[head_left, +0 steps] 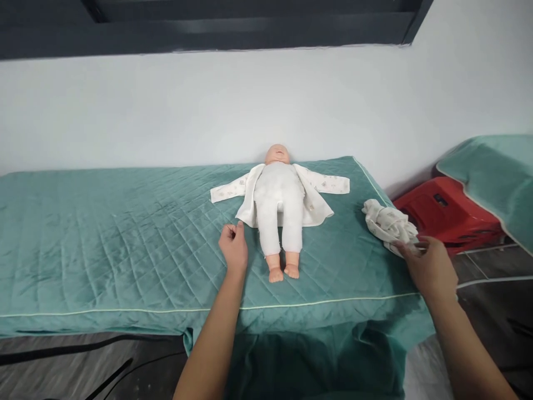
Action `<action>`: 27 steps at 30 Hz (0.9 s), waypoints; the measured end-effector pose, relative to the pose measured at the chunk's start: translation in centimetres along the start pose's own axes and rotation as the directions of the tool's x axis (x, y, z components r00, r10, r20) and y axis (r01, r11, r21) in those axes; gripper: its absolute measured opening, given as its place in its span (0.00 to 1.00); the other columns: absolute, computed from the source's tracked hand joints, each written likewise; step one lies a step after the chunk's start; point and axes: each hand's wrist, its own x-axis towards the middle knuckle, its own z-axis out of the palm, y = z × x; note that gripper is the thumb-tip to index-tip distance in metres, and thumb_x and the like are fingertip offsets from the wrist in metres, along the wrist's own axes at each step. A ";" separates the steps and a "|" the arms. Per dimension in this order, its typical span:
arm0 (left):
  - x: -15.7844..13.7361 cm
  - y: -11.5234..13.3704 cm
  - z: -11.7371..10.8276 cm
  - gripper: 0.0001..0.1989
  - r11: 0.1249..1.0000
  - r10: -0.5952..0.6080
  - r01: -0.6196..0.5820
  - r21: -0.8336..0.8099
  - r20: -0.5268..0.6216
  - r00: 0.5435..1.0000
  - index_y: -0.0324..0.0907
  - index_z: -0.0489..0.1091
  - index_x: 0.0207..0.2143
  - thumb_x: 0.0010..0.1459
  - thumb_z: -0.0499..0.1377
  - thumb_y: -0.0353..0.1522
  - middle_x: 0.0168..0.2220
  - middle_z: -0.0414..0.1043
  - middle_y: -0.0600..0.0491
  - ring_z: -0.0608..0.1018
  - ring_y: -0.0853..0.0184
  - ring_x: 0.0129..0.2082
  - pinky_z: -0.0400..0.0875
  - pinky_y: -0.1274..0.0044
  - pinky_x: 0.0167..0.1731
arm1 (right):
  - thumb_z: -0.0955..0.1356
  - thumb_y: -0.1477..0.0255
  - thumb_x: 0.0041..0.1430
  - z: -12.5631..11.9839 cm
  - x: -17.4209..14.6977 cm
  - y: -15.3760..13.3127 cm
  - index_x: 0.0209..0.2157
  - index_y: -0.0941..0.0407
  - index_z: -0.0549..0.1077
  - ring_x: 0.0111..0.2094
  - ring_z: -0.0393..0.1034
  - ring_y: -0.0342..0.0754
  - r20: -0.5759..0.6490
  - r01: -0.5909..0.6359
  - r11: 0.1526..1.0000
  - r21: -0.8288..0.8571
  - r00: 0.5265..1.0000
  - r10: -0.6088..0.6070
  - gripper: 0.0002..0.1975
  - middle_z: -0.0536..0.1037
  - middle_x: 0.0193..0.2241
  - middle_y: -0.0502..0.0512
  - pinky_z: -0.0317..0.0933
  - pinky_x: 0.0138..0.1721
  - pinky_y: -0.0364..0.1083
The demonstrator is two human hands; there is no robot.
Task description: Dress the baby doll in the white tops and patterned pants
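Observation:
A baby doll (pixel 280 191) with a white soft body lies on its back, head toward the wall and bare feet toward me. Its white printed baby jacket (pixel 318 208) is spread open, both sleeves stretched out sideways. My left hand (pixel 234 244) is closed in a loose fist beside the doll's legs, thumb tip close to the jacket's lower corner. No object shows in it. At the right, a crumpled white printed baby garment (pixel 389 222) lies near the bed's edge. My right hand (pixel 431 269) pinches its near side between thumb and fingers.
Green quilted cover (pixel 125 239) spreads under the doll, with a pale piped edge. A red plastic stool (pixel 449 211) stands past the right end, beside another green-covered surface (pixel 495 178). The white wall (pixel 166 111) rises behind. Black cables (pixel 83 350) run below at left.

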 end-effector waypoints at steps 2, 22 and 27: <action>-0.2 0.1 -0.2 0.18 1.000 0.003 -0.003 0.013 0.015 1.000 0.44 0.56 0.21 0.60 0.59 0.39 0.20 0.54 0.61 0.61 0.73 0.23 0.57 0.77 0.27 | 0.70 0.45 0.50 -0.4 -0.4 0.4 0.32 0.52 0.72 0.31 0.70 0.65 0.155 -0.006 1.000 0.005 0.988 0.005 0.23 0.72 0.27 0.62 0.60 0.33 0.61; -4.3 18.3 0.6 0.15 0.934 0.353 -0.163 -0.318 0.748 0.562 0.46 0.71 0.45 0.57 0.65 0.40 0.48 0.74 0.52 0.76 0.62 0.52 0.72 0.71 0.52 | 0.75 0.65 0.55 -12.4 1.1 -23.6 0.36 0.53 0.75 0.35 0.71 0.47 0.196 0.147 0.431 0.890 0.731 -0.653 0.10 0.77 0.34 0.50 0.66 0.35 0.46; -3.0 20.9 -0.6 0.14 0.934 0.277 -0.029 -0.355 0.673 0.686 0.43 0.66 0.32 0.55 0.68 0.38 0.32 0.71 0.55 0.78 0.66 0.38 0.76 0.75 0.38 | 0.75 0.65 0.56 -13.4 1.8 -28.5 0.34 0.54 0.72 0.34 0.71 0.45 0.140 0.109 0.275 0.955 0.652 -0.745 0.11 0.74 0.33 0.48 0.64 0.33 0.44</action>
